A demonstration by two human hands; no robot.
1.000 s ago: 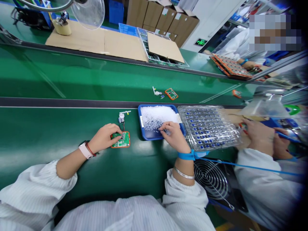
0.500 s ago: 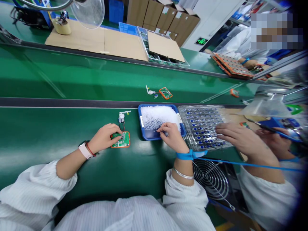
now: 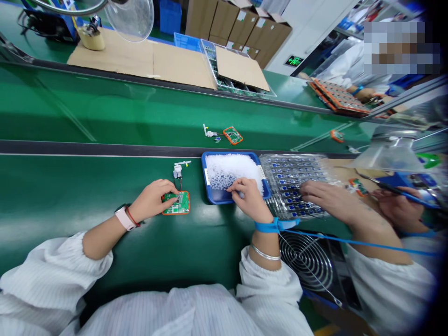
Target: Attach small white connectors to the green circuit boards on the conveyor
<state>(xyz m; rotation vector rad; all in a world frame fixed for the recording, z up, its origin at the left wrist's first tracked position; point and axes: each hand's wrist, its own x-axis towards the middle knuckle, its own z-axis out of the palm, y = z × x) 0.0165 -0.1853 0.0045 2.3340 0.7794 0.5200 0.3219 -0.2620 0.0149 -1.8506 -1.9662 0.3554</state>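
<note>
As we look along the green, faintly glossy conveyor surface (image 3: 70, 186) from left to right, our two hands sit apart. Our left hand (image 3: 152, 200), with a pink-strapped watch (image 3: 125, 218) and a thin red cord at the wrist, closes over the left end of one rectangular green circuit board with an orange frame (image 3: 181, 203). Just above that board stands one small white plastic part (image 3: 178, 171), joined to it by thin dark and red wires.

To the right, one blue plastic tray (image 3: 207, 179) holds a heap of translucent white granules (image 3: 231, 170). Our right hand (image 3: 249, 199) rests at the heap's lower edge, its fingers among the granules, though we cannot tell whether they pinch anything. A blue fabric strap (image 3: 276, 225) and one smooth silver bangle (image 3: 265, 252) circle that wrist.

Beside the tray lies one clear moulded plastic tray (image 3: 297, 186), with rows of many small blue parts. A co-worker's hand (image 3: 331, 200) reaches over it, and below it sits a round wire fan guard (image 3: 307, 261).
</note>
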